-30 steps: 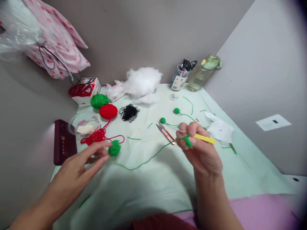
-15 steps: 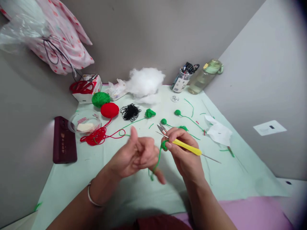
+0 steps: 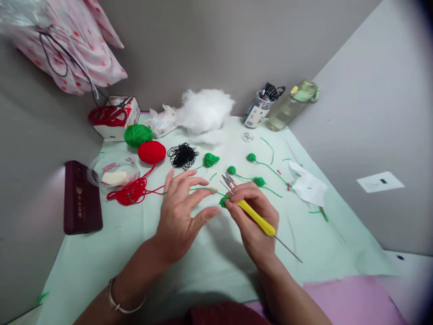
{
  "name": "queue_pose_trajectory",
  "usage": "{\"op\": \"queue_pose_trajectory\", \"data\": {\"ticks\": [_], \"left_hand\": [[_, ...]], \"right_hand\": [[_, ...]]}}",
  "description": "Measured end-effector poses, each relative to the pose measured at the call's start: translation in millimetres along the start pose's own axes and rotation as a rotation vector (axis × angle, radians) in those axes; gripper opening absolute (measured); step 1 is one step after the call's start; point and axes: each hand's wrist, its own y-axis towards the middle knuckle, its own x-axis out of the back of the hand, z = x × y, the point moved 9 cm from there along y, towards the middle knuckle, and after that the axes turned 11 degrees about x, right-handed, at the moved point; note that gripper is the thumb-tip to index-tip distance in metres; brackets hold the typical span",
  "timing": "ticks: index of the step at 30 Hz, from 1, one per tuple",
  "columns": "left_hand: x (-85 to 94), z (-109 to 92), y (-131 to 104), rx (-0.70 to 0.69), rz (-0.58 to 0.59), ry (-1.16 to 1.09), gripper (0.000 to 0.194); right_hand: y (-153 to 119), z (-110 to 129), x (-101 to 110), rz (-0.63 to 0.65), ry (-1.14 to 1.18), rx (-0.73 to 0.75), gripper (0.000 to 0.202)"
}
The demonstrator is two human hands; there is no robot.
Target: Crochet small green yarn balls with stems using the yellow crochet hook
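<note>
My right hand (image 3: 252, 216) grips a yellow-handled crochet hook (image 3: 259, 220) and pinches a small green crocheted piece (image 3: 223, 201) at its tip. My left hand (image 3: 181, 212) hovers just left of that piece with fingers spread, and a green yarn strand (image 3: 203, 189) runs across its fingertips. Small thread snips (image 3: 228, 182) lie just beyond my right fingers. A small green yarn piece (image 3: 210, 159) lies further back, beside other small green crocheted pieces (image 3: 259, 181) with yarn tails.
A green yarn ball (image 3: 137, 134), a red yarn ball (image 3: 152, 152), loose red yarn (image 3: 130, 193), black thread (image 3: 183, 155) and white stuffing (image 3: 204, 109) lie at the back. A clear bowl (image 3: 112, 168), dark red case (image 3: 81, 197), pen jar (image 3: 258, 109) and bottle (image 3: 292, 104) border the pale green cloth (image 3: 216, 262).
My left hand dropped the green yarn piece, which lies further back, came to the centre and opened its fingers. My right hand has swung the hook so its handle points toward me.
</note>
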Motion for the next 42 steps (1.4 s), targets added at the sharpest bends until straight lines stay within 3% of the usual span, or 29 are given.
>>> {"op": "queue_pose_trajectory", "data": {"ticks": [3, 6, 13, 16, 19, 22, 26, 32, 37, 42], "left_hand": [[-22.0, 31.9, -3.6, 0.392, 0.129, -0.373, 0.043], [-39.8, 39.9, -10.6, 0.647, 0.167, -0.721, 0.040], [-45.8, 48.6, -16.6, 0.787, 0.119, -0.931, 0.037], [-51.6, 52.5, -21.1, 0.869, 0.174, -1.044, 0.038], [-62.8, 54.8, -27.8, 1.009, 0.261, -1.195, 0.034], [-68.0, 59.4, -33.1, 1.143, 0.251, -1.286, 0.026], [-65.1, 56.8, -28.7, 1.086, 0.226, -1.301, 0.021], [-54.9, 52.7, -24.0, 0.937, 0.201, -1.137, 0.041], [-56.7, 49.4, -24.2, 0.913, 0.237, -1.125, 0.036], [-60.5, 47.2, -26.0, 0.942, 0.269, -1.148, 0.035]], "right_hand": [[-1.8, 6.6, -5.4, 0.049, -0.081, 0.112, 0.023], [-2.6, 5.8, -10.6, 0.087, -0.101, 0.143, 0.024], [-3.2, -20.9, -10.4, 0.029, 0.015, -0.148, 0.012], [-7.1, -30.9, -13.0, 0.003, 0.126, -0.255, 0.010], [-7.2, -29.7, -14.0, -0.007, 0.121, -0.205, 0.013], [-6.3, -21.7, -15.2, 0.031, 0.023, -0.062, 0.018], [-6.5, -19.5, -15.9, 0.072, -0.035, -0.003, 0.019], [-5.1, -30.4, -19.1, 0.077, 0.130, -0.224, 0.008], [-12.2, -46.7, -22.8, 0.069, 0.328, -0.386, 0.013], [-17.0, -58.7, -15.2, 0.032, 0.343, -0.420, 0.014]]}}
